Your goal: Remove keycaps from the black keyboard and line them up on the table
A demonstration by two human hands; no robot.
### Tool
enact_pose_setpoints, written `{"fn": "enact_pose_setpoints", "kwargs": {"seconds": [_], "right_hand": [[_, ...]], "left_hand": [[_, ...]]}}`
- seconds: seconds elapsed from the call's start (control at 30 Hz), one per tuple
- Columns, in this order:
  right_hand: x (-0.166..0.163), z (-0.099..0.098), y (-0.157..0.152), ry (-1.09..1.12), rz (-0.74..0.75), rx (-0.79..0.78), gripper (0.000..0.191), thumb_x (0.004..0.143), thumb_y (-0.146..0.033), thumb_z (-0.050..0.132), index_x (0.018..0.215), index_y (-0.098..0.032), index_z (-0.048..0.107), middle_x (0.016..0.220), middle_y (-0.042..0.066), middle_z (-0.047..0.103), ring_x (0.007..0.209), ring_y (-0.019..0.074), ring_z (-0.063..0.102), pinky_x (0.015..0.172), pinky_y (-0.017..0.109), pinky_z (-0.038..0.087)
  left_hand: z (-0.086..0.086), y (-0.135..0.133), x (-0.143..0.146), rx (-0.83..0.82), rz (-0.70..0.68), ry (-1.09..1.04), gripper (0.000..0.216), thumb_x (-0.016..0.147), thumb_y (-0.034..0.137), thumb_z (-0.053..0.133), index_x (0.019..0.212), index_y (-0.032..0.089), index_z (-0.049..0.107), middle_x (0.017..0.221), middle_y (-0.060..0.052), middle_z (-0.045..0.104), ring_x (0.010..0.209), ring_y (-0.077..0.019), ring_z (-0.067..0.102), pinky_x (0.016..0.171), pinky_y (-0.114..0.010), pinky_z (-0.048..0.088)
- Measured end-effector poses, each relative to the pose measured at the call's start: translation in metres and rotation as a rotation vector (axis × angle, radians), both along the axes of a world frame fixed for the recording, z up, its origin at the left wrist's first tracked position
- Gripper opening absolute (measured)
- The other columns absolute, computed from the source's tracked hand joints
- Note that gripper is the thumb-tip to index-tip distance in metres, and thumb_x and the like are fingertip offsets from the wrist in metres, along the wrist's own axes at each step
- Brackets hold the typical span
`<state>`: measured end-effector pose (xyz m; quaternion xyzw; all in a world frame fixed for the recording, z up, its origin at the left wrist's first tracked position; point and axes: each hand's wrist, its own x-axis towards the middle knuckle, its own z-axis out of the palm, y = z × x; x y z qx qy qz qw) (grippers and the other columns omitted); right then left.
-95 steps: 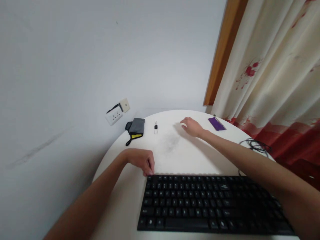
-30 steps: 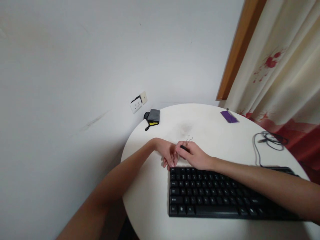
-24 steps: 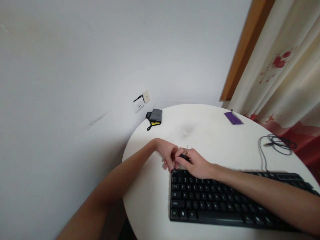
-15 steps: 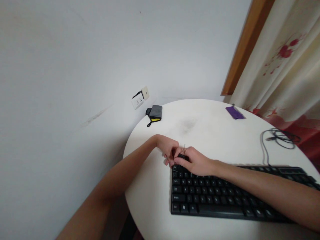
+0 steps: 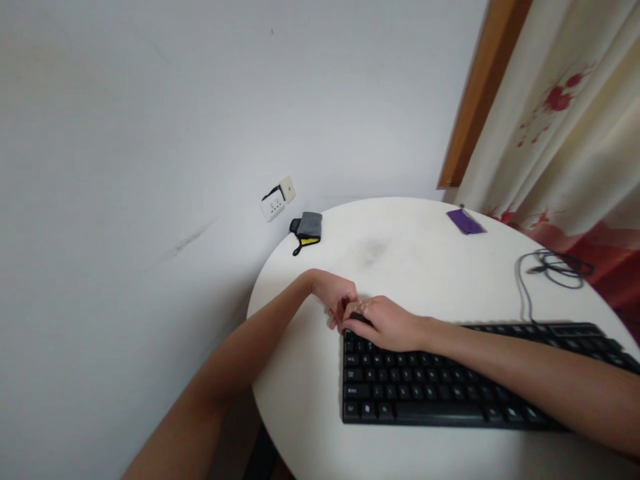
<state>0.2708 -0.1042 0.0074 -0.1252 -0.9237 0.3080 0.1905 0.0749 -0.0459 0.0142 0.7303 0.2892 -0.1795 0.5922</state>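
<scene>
A black computer keyboard [image 5: 425, 393] lies on the white table. Over its far left corner my two hands meet. My right hand [image 5: 387, 323] is closed around a small black tool [image 5: 361, 318]; most of it is hidden by the fingers. Thin wire-like ends showed beyond the fingers a moment earlier, but now they can hardly be made out. My left hand [image 5: 337, 297] is bent down at the wrist just left of it, fingers curled together and touching or nearly touching the right fingertips. What the left fingers hold, if anything, is hidden.
A folded grey and yellow cloth [image 5: 310, 227] lies at the table's far left edge, near a wall socket [image 5: 273, 205]. A purple pouch-like item [image 5: 466, 222] lies at the far right. The keyboard's coiled cable [image 5: 560, 268] rests behind the keyboard. A curtain [image 5: 555, 160] hangs at right.
The right hand has shifted slightly left and turned over the keyboard corner, so the wire-like ends are less visible. The left hand stays nearly still. The whole view has shifted slightly.
</scene>
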Motion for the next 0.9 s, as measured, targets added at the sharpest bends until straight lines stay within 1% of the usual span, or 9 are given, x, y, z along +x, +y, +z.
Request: {"fn": "enact_pose_setpoints", "kwargs": {"seconds": [0.07, 0.13, 0.23, 0.33, 0.47, 0.57, 0.7, 0.83, 0.9], "right_hand": [[-0.001, -0.003, 0.003, 0.047, -0.005, -0.077, 0.026, 0.098, -0.028, 0.045, 0.101, -0.02, 0.07, 0.106, 0.005, 0.072, 0.097, 0.0179, 0.066, 0.09, 0.029, 0.047], [-0.003, -0.004, 0.005, 0.086, 0.007, -0.155, 0.029, 0.1, -0.029, 0.043, 0.099, -0.019, 0.071, 0.101, 0.004, 0.073, 0.093, 0.0162, 0.067, 0.087, 0.027, 0.048], [-0.004, -0.004, 0.007, 0.095, 0.015, -0.233, 0.034, 0.101, -0.028, 0.039, 0.094, -0.017, 0.071, 0.091, 0.003, 0.074, 0.082, 0.0142, 0.067, 0.08, 0.025, 0.049], [-0.004, -0.004, 0.007, 0.091, 0.002, -0.25, 0.036, 0.1, -0.026, 0.039, 0.086, -0.016, 0.07, 0.09, 0.003, 0.074, 0.081, 0.0138, 0.066, 0.079, 0.025, 0.048], [-0.005, -0.006, 0.008, 0.11, 0.001, -0.289, 0.037, 0.101, -0.027, 0.038, 0.085, -0.017, 0.07, 0.09, 0.003, 0.074, 0.081, 0.0135, 0.066, 0.079, 0.024, 0.048], [-0.006, -0.009, 0.01, 0.101, -0.038, -0.325, 0.041, 0.101, -0.029, 0.037, 0.081, -0.015, 0.071, 0.077, 0.002, 0.071, 0.07, 0.0122, 0.063, 0.072, 0.023, 0.048], [-0.006, -0.012, 0.013, 0.071, -0.089, -0.394, 0.045, 0.1, -0.032, 0.039, 0.072, -0.013, 0.068, 0.067, 0.003, 0.067, 0.062, 0.0119, 0.06, 0.068, 0.023, 0.048], [-0.007, -0.014, 0.014, 0.079, -0.083, -0.47, 0.048, 0.1, -0.039, 0.04, 0.071, -0.012, 0.068, 0.065, 0.004, 0.065, 0.06, 0.0122, 0.059, 0.065, 0.023, 0.048], [-0.006, -0.015, 0.015, 0.085, -0.079, -0.48, 0.048, 0.1, -0.041, 0.041, 0.071, -0.012, 0.067, 0.065, 0.004, 0.065, 0.06, 0.0124, 0.059, 0.065, 0.024, 0.048]], "left_hand": [[0.002, -0.001, 0.001, -0.022, -0.001, -0.005, 0.004, 0.065, 0.016, 0.078, 0.067, 0.019, 0.078, 0.062, -0.003, 0.074, 0.051, -0.0151, 0.066, 0.043, -0.019, 0.043], [0.003, -0.002, 0.001, -0.052, 0.017, -0.006, 0.005, 0.065, 0.016, 0.079, 0.07, 0.018, 0.079, 0.066, -0.004, 0.075, 0.051, -0.0148, 0.066, 0.042, -0.019, 0.043], [0.004, -0.003, 0.001, -0.082, 0.063, 0.002, 0.022, 0.063, 0.022, 0.084, 0.084, 0.019, 0.08, 0.068, -0.004, 0.075, 0.051, -0.0157, 0.067, 0.042, -0.019, 0.044], [0.004, -0.004, 0.0, -0.084, 0.091, 0.026, 0.033, 0.061, 0.028, 0.087, 0.092, 0.02, 0.079, 0.069, -0.005, 0.076, 0.052, -0.0162, 0.067, 0.044, -0.02, 0.046], [0.001, -0.002, -0.002, -0.096, 0.082, 0.031, 0.028, 0.061, 0.034, 0.087, 0.082, 0.018, 0.079, 0.069, -0.006, 0.075, 0.054, -0.0169, 0.068, 0.048, -0.023, 0.052], [-0.001, -0.001, -0.003, -0.101, 0.065, -0.003, 0.033, 0.061, 0.036, 0.087, 0.087, 0.018, 0.078, 0.069, -0.005, 0.076, 0.055, -0.0166, 0.069, 0.051, -0.023, 0.054], [-0.003, -0.001, -0.003, -0.1, 0.056, -0.02, 0.034, 0.062, 0.037, 0.087, 0.088, 0.017, 0.077, 0.07, -0.004, 0.076, 0.055, -0.0163, 0.07, 0.051, -0.023, 0.055], [-0.001, 0.0, -0.003, -0.084, 0.052, -0.004, 0.028, 0.066, 0.036, 0.084, 0.085, 0.017, 0.077, 0.071, -0.005, 0.076, 0.055, -0.0163, 0.07, 0.05, -0.023, 0.055], [0.0, 0.0, -0.003, -0.059, 0.053, 0.004, 0.023, 0.068, 0.035, 0.083, 0.081, 0.017, 0.077, 0.072, -0.005, 0.076, 0.055, -0.0157, 0.069, 0.05, -0.022, 0.054]]}}
